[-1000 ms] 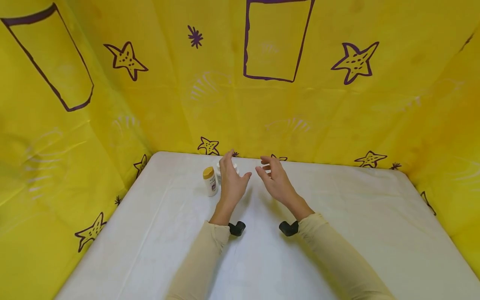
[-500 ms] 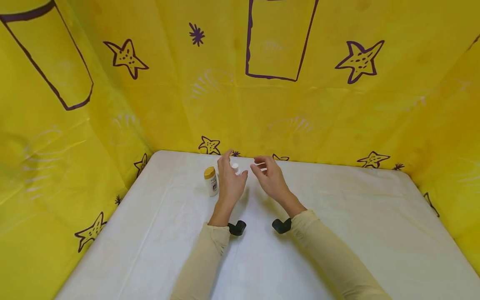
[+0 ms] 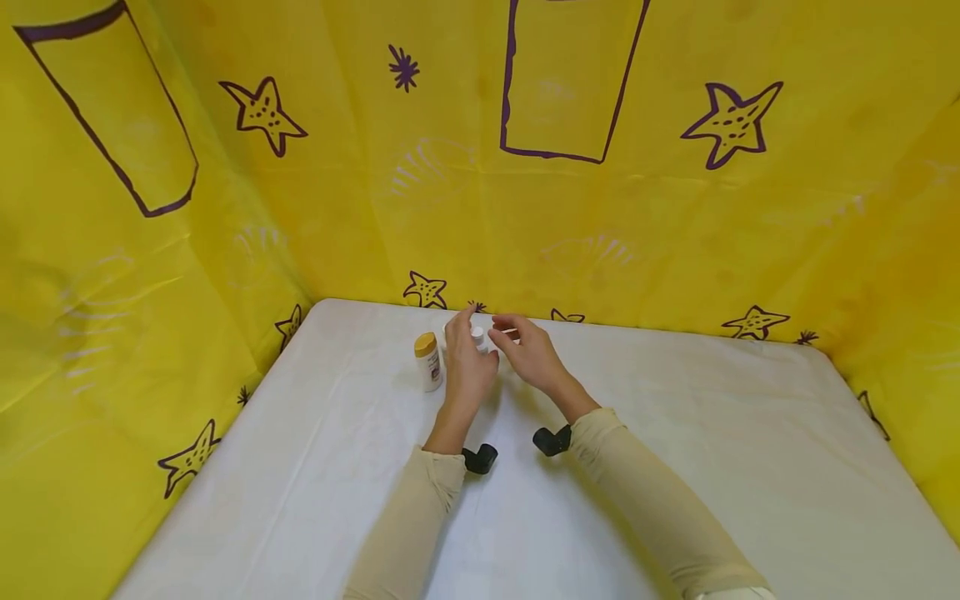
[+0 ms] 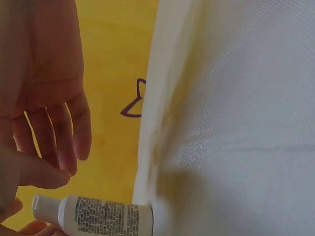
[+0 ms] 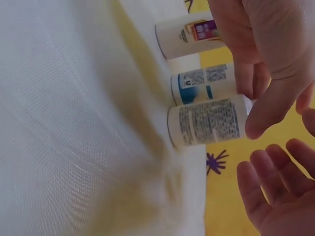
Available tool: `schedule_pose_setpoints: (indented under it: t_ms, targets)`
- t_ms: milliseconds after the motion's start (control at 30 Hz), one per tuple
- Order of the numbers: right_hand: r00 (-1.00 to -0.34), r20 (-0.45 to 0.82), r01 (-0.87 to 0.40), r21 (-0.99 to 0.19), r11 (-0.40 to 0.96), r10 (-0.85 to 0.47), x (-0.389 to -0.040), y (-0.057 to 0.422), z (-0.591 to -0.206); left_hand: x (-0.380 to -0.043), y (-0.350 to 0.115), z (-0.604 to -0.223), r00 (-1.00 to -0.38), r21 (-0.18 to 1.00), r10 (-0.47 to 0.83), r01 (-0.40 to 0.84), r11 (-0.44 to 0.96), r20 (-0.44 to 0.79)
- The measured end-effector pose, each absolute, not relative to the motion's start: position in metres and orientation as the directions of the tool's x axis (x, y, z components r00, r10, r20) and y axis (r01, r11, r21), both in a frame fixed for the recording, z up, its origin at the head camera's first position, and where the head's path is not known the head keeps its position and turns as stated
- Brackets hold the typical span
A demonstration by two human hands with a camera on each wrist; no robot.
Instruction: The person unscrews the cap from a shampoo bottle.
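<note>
Several small white bottles stand near the table's back edge. One with a yellow cap (image 3: 429, 362) is left of my left hand (image 3: 468, 360). A white-capped bottle (image 3: 478, 336) shows between my hands in the head view; its printed text faces the left wrist view. My left hand is relaxed, its thumb and fingers spread close around that bottle's top. The right wrist view shows a blue-labelled bottle (image 5: 203, 84) beside the text-covered bottle (image 5: 206, 123); my left hand hides their caps. My right hand (image 3: 528, 354) is just to the right, fingers loosely bent, holding nothing.
A white cloth covers the table (image 3: 675, 450). A yellow curtain (image 3: 570, 208) with purple drawings surrounds its back and sides. Black camera mounts sit on both wrists, such as the left mount (image 3: 481, 458).
My right hand has moved left, closer to my left hand and the white-capped bottle. The left hand stays by the bottles. The head view has shifted slightly.
</note>
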State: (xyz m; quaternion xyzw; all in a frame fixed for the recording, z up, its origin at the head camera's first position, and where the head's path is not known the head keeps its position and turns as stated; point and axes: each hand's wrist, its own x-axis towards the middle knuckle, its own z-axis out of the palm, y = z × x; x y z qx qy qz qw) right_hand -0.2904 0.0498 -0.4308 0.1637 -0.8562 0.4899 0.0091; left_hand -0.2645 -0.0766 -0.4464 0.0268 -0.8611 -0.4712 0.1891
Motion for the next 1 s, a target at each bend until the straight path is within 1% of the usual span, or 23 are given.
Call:
schedule_pose_setpoints:
  t_ms: [200, 300, 500, 733, 1000]
  targets:
    - [-0.941, 0.164, -0.300, -0.810, 0.504, -0.296, -0.290, 0.048, -0.432, -0.264, -0.076, -0.448, -0.929, 0.807, -0.207, 0.137, 0.575, 0.305]
    - [-0.937, 0.152, -0.299, -0.810, 0.504, -0.314, -0.289, 0.048, -0.432, -0.264, -0.076, -0.448, -0.935, 0.814, -0.206, 0.126, 0.567, 0.288]
    - [-0.945, 0.117, -0.265, -0.822, 0.504, -0.306, -0.290, 0.051, -0.436, -0.263, -0.076, -0.447, -0.954, 0.825, -0.182, 0.098, 0.557, 0.236]
    - [-0.951, 0.151, -0.282, -0.783, 0.554, -0.271, -0.289, 0.055, -0.437, -0.262, -0.075, -0.447, -0.954, 0.820, -0.134, 0.151, 0.552, 0.266]
    - [-0.947, 0.197, -0.309, -0.771, 0.557, -0.252, -0.284, 0.062, -0.435, -0.262, -0.075, -0.449, -0.967, 0.823, -0.105, 0.138, 0.551, 0.232]
